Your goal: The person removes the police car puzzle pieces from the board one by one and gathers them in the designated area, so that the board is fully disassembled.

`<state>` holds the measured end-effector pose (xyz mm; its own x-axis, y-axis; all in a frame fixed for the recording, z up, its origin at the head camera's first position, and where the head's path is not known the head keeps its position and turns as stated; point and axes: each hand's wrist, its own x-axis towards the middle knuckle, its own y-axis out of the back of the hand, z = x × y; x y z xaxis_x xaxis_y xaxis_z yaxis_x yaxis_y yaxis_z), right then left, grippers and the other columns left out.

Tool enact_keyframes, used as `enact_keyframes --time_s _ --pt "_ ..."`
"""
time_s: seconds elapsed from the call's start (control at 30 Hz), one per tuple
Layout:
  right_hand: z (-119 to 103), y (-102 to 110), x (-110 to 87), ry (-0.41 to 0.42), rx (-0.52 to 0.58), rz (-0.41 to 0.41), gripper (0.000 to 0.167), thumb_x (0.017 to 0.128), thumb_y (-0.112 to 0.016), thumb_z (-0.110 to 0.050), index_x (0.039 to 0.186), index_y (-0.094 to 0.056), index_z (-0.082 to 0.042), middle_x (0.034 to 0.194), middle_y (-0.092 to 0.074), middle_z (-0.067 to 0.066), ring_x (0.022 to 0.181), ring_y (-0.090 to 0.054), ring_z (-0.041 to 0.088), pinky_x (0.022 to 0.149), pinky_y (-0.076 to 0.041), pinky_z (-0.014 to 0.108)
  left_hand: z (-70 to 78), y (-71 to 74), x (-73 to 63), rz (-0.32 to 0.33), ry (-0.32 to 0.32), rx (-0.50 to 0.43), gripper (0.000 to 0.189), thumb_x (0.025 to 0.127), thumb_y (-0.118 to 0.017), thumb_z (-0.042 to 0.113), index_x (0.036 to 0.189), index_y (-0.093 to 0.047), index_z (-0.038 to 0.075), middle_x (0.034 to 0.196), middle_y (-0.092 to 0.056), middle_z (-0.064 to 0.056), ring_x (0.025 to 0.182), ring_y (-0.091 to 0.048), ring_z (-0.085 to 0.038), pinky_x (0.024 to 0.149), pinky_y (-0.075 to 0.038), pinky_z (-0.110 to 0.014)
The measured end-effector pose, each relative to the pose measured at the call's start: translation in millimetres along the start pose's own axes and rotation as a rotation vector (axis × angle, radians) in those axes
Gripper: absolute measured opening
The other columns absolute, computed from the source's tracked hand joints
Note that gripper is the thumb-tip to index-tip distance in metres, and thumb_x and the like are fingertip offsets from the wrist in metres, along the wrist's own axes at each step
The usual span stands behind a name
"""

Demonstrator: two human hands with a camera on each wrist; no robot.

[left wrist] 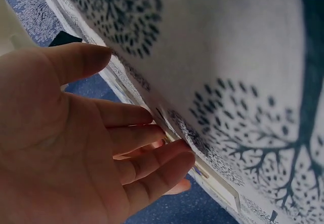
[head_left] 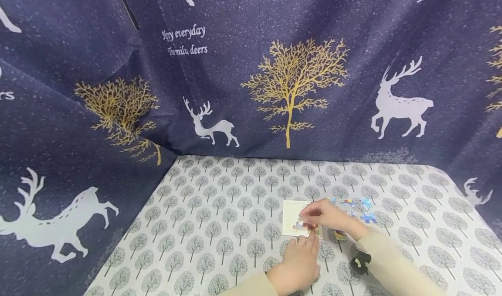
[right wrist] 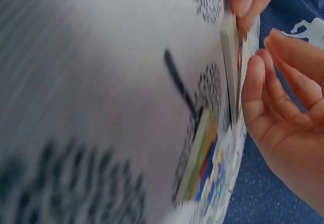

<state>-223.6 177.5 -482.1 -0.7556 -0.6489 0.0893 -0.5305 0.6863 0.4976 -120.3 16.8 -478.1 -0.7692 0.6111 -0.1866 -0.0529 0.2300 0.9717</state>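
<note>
A shallow white puzzle tray (head_left: 289, 217) lies on the cloth, with a few joined jigsaw pieces (head_left: 299, 225) along its near side. My right hand (head_left: 323, 214) reaches over the tray from the right, fingertips down by the reddish pieces. In the right wrist view its fingers (right wrist: 291, 57) are loosely bent, with no piece visible between them and the thumb. My left hand (head_left: 298, 261) is at the tray's near edge, its fingertips touching there. In the left wrist view its fingers (left wrist: 157, 168) are extended and the palm holds nothing.
Right of the tray lies a group of blue, colourful jigsaw pieces (head_left: 358, 209). A loose piece or small stack (head_left: 339, 235) sits nearer, under the right forearm. A black device (head_left: 361, 262) is at the right wrist. A dark blue deer-print curtain (head_left: 243, 69) hangs behind the tree-print tablecloth (head_left: 219, 209).
</note>
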Motion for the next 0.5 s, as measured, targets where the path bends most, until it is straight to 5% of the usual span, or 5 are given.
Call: enact_keyframes --time_s 0.5 --pt "-1.3 -10.1 13.5 -0.147 0.002 -0.077 0.015 0.084 -0.069 -0.004 0.099 -0.071 0.001 0.073 -0.066 0.007 0.059 -0.06 0.014 0.056 -0.055 0.027 -1.2 -2.2 -0.3 -0.013 -0.016 0.022 0.064 0.095 -0.047 0.051 0.146 -0.041 0.013 0.152 -0.036 0.0 0.112 -0.041 -0.008 0.08 -0.037 -0.02"
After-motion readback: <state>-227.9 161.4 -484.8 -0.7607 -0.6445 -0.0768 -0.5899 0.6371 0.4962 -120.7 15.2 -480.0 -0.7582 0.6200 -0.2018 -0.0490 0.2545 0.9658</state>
